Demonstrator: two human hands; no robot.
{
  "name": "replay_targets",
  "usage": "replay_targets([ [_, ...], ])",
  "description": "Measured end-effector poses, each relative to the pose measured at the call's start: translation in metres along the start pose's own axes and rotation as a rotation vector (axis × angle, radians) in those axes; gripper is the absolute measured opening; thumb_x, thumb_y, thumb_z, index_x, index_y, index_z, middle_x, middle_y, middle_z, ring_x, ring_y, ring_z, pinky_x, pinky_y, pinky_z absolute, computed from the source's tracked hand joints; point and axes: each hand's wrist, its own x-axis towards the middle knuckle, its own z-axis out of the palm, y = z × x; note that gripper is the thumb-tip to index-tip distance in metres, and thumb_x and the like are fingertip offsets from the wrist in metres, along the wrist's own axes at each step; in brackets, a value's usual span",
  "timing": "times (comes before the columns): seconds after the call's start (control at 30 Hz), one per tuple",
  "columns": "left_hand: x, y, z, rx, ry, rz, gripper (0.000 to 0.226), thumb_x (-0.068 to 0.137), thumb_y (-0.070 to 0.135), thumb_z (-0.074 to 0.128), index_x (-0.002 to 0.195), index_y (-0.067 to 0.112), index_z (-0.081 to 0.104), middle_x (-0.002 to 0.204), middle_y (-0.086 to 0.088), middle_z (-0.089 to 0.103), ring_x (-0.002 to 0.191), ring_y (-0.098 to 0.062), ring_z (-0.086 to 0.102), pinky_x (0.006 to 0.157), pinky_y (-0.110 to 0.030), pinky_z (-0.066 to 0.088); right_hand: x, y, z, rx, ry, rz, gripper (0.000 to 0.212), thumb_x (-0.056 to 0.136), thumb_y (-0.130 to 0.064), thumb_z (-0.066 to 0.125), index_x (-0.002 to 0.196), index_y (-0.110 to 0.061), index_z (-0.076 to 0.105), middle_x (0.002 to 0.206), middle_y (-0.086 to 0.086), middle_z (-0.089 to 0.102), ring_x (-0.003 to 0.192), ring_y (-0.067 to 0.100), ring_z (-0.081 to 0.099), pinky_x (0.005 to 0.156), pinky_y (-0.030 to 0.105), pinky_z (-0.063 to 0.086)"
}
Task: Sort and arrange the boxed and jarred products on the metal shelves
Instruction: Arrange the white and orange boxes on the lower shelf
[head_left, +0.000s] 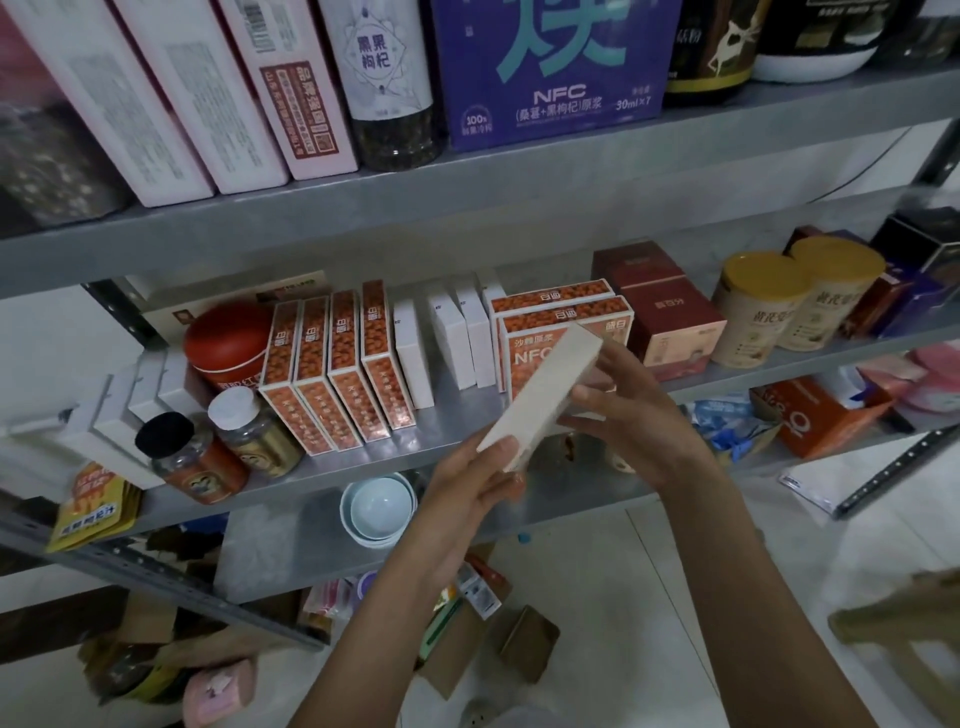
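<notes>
Both hands on one plain white box (540, 397); no print readable on it. Left hand (467, 486) grips the near lower end, thumb on top. Right hand (631, 410) curls round the far upper end. The box is tilted and held in the air in front of the middle shelf (431, 441), not touching it.

Readable text:
- purple carton (550, 67) on the top shelf (467, 208): "NFC", "100%", "30ml×7"
- dark bottle (389, 83) just left of it: 黑果枸杞
- front orange carton (566, 332), middle shelf: "NFC", 沙棘原浆; the held box covers part of that print

Counts, middle shelf:
- 4 orange boxes (332, 374) on edge, packed side by side
- 4 upright white boxes (452, 343) right of them, gaps between
- 2 orange cartons, one behind the other
- red boxes (670, 322) next to them, count unclear
- 2 yellow-lidded canisters (763, 312), touching
- 1 red round tin (228, 343)
- 2 jars in front of the tin: black-capped jar (192, 457), white-capped jar (254, 431)

Top shelf: 3 pink-and-white boxes (223, 104), leaning.

Around: yellow pouches (93, 509) hang over the left shelf edge. Stacked pale blue bowls (379, 512) sit on the shelf below. Open cardboard boxes (524, 644) lie on the floor tiles.
</notes>
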Motion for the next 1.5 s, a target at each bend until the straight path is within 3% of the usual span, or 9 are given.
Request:
replay_targets([
  [0.23, 0.002, 0.006, 0.003, 0.167, 0.191, 0.305, 0.027, 0.089, 0.017, 0.064, 0.115, 0.014, 0.060, 0.104, 0.004, 0.071, 0.099, -0.006, 0.068, 0.070, -0.018, 0.055, 0.004, 0.003, 0.014, -0.126, 0.308, -0.025, 0.036, 0.080, -0.012, 0.074, 0.104, -0.037, 0.068, 0.089, -0.018, 0.068, 0.094, 0.007, 0.070, 0.067, 0.033, 0.059],
  [0.53, 0.012, 0.022, -0.012, 0.054, 0.307, 0.226, 0.016, 0.097, 0.013, 0.054, 0.103, 0.017, 0.068, 0.097, -0.002, 0.075, 0.095, -0.020, 0.072, 0.071, -0.024, 0.059, -0.004, -0.009, 0.012, 0.039, 0.012, 0.024, 0.055, 0.083, -0.006, 0.063, 0.136, -0.021, 0.055, 0.125, 0.009, 0.064, 0.119, 0.026, 0.061, 0.085, 0.040, 0.057],
  [0.67, 0.018, 0.021, -0.012, 0.772, 0.399, 0.564, 0.033, 0.094, 0.034, 0.058, 0.127, 0.028, 0.058, 0.139, 0.011, 0.048, 0.128, -0.010, 0.046, 0.089, -0.004, 0.041, 0.002, -0.012, 0.027, -0.001, 0.240, -0.012, 0.052, 0.077, -0.013, 0.069, 0.128, -0.019, 0.061, 0.120, 0.011, 0.065, 0.109, 0.023, 0.067, 0.077, 0.034, 0.059],
  [0.77, 0.016, 0.017, -0.007, 1.221, 0.181, 0.723, 0.076, 0.086, 0.062, 0.053, 0.148, 0.023, 0.037, 0.158, 0.001, 0.025, 0.145, -0.018, 0.024, 0.110, -0.033, 0.033, 0.007, -0.014, 0.037, -0.015, 0.388, -0.020, 0.034, 0.086, -0.006, 0.066, 0.117, -0.020, 0.066, 0.108, 0.006, 0.068, 0.096, 0.017, 0.071, 0.070, 0.027, 0.059],
  [0.87, 0.018, 0.010, 0.000, 1.543, 0.166, 0.906, 0.075, 0.077, 0.034, 0.077, 0.140, 0.006, 0.047, 0.140, -0.019, 0.052, 0.127, -0.037, 0.051, 0.100, -0.054, 0.045, 0.007, -0.016, 0.047, -0.047, 0.447, -0.032, 0.022, 0.088, -0.011, 0.066, 0.109, -0.020, 0.065, 0.106, 0.006, 0.068, 0.088, 0.014, 0.072, 0.065, 0.022, 0.057],
  [0.97, 0.023, 0.016, -0.003, 1.253, 0.206, 0.838, 0.065, 0.077, 0.006, 0.079, 0.136, 0.007, 0.051, 0.132, -0.016, 0.058, 0.117, -0.032, 0.059, 0.090, -0.042, 0.055, 0.007, -0.020, 0.050, -0.150, 0.434, -0.054, 0.016, 0.091, -0.020, 0.063, 0.107, -0.021, 0.065, 0.108, 0.002, 0.067, 0.094, 0.016, 0.071, 0.071, 0.027, 0.060],
  [1.13, 0.036, 0.053, -0.026, 0.994, -0.046, 0.681, 0.050, 0.087, 0.003, 0.066, 0.130, 0.025, 0.055, 0.126, 0.020, 0.039, 0.116, 0.022, 0.033, 0.094, -0.002, 0.039, 0.000, -0.035, 0.034, -0.477, 0.145, -0.110, 0.038, 0.091, -0.005, 0.060, 0.122, -0.026, 0.054, 0.136, -0.014, 0.047, 0.116, -0.001, 0.055, 0.082, 0.020, 0.055],
  [1.33, 0.048, 0.093, -0.041, 0.574, -0.198, 0.482, 0.043, 0.091, 0.006, 0.063, 0.116, 0.040, 0.062, 0.114, 0.005, 0.063, 0.107, -0.011, 0.062, 0.073, -0.024, 0.057, 0.000, -0.027, 0.029, -0.678, 0.113, -0.129, 0.053, 0.084, -0.004, 0.070, 0.113, -0.045, 0.050, 0.113, -0.021, 0.060, 0.106, 0.001, 0.060, 0.073, 0.015, 0.055],
  [1.5, 0.083, 0.101, -0.063, 1.154, 0.111, 0.571, 0.038, 0.101, 0.025, 0.047, 0.139, 0.023, 0.051, 0.136, -0.001, 0.052, 0.126, -0.019, 0.048, 0.101, -0.025, 0.042, 0.010, -0.005, 0.041, -0.837, 0.335, -0.205, 0.038, 0.081, -0.014, 0.076, 0.109, -0.033, 0.058, 0.111, -0.018, 0.059, 0.096, -0.003, 0.059, 0.070, 0.012, 0.054],
])
